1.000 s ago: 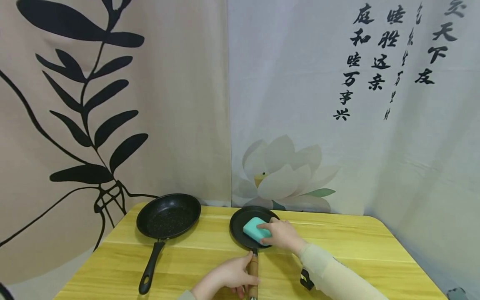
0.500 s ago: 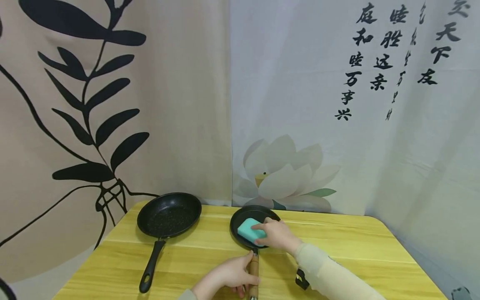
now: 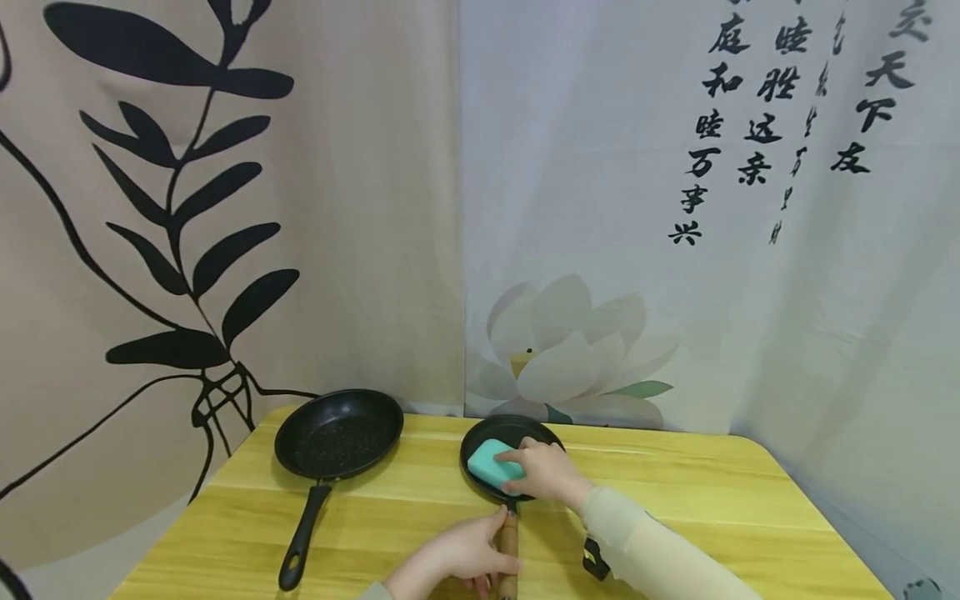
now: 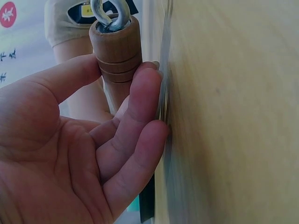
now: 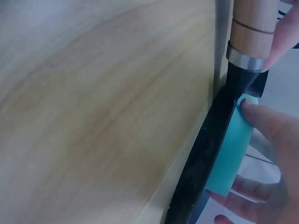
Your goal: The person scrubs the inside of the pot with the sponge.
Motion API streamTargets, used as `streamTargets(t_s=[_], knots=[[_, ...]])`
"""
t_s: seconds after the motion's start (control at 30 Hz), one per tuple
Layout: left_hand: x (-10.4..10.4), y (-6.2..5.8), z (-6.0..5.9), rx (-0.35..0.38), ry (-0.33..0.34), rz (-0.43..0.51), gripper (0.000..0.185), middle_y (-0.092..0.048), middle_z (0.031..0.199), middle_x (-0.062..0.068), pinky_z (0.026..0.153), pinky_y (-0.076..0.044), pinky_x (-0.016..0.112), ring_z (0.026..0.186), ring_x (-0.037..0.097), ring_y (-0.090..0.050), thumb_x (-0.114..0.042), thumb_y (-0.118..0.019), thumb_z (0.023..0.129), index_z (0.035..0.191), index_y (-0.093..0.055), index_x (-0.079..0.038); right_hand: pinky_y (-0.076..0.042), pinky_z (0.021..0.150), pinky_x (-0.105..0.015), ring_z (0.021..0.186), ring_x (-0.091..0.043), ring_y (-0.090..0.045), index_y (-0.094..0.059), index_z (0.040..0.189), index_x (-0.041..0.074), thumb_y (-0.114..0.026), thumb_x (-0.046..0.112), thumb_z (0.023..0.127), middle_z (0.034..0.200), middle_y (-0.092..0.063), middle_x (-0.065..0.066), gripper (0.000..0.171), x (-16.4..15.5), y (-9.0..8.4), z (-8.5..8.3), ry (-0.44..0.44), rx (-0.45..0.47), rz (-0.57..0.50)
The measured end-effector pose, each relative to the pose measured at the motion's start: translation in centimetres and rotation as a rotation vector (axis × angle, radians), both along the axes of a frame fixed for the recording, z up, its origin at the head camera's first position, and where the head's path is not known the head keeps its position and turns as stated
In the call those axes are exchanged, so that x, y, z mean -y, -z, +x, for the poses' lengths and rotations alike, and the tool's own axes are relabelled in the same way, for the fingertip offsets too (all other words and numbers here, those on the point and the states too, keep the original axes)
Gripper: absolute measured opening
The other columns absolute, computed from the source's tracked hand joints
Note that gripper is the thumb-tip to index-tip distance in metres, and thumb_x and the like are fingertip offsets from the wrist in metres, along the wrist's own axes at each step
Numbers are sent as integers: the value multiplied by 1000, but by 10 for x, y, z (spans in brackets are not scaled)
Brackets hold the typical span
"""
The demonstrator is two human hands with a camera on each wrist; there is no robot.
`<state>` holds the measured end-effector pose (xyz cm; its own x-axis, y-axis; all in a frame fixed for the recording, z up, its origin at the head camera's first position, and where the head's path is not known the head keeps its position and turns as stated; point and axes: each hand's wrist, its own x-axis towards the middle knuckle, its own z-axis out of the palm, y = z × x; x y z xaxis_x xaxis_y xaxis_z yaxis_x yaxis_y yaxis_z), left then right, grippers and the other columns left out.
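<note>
A small black frying pan (image 3: 537,433) with a wooden handle (image 3: 508,533) lies on the table's far side. My left hand (image 3: 468,546) pinches that handle between thumb and fingers; the left wrist view shows the handle's end (image 4: 117,46) with its metal ring. Inside the pan, my right hand (image 3: 551,471) grips a turquoise sponge (image 3: 491,463), holding it against the pan's bottom. In the right wrist view the thumb and fingertips clasp opposite ends of the sponge (image 5: 231,149), beside the pan's black wall (image 5: 196,163).
To the left rests a larger black frying pan (image 3: 337,433), its black handle (image 3: 306,537) toward me. The yellow wooden table (image 3: 712,500) ends at a printed curtain (image 3: 375,208) behind. A black strap with a yellow mark (image 3: 595,560) is at the right wrist.
My right hand has slid the sponge leftward across the pan's bottom. The left hand keeps hold of the handle, and both pans stay in place.
</note>
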<state>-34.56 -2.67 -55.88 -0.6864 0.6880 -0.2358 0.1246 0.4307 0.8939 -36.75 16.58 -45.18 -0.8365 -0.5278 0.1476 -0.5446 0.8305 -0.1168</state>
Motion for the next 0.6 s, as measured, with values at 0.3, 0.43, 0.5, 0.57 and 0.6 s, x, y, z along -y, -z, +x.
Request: streamTargets(t_s=[0.3, 0.43, 0.5, 0.57, 0.6], knots=[[-2, -19, 13, -27, -27, -44, 103, -68, 66, 2, 39, -49, 35, 49, 20, -64, -57, -70, 82, 156, -16, -10, -39, 64, -35, 71, -10, -49, -67, 126, 29, -75, 46, 82, 92, -58, 4, 47, 5, 1, -9, 16, -27, -1], [0, -9, 6, 11, -14, -11, 109, -70, 70, 7, 40, -50, 40, 54, 27, -66, -58, -74, 77, 156, -17, -9, -38, 63, -35, 72, -11, -49, -66, 126, 29, -75, 46, 82, 92, -58, 3, 48, 7, 2, -12, 23, -22, 2], [0, -5, 3, 5, -7, 4, 110, -70, 71, 9, 41, -51, 44, 55, 31, -67, -58, -75, 76, 155, -19, -6, -39, 62, -35, 73, -12, -51, -66, 126, 29, -75, 46, 82, 93, -59, 2, 49, 8, 2, -13, 26, -28, 7], [0, -2, 1, -1, 4, 7, 110, -71, 71, 9, 42, -51, 46, 56, 32, -67, -57, -75, 77, 155, -18, -6, -40, 63, -36, 75, -13, -52, -67, 126, 29, -76, 45, 82, 93, -60, 2, 48, 9, 3, -15, 24, -36, 8], [0, -1, 0, -5, 6, 6, 109, -71, 71, 9, 42, -52, 47, 56, 32, -67, -57, -75, 77, 155, -18, -5, -41, 64, -37, 76, -13, -53, -67, 126, 29, -76, 45, 82, 94, -61, 2, 48, 9, 3, -17, 25, -40, 10]])
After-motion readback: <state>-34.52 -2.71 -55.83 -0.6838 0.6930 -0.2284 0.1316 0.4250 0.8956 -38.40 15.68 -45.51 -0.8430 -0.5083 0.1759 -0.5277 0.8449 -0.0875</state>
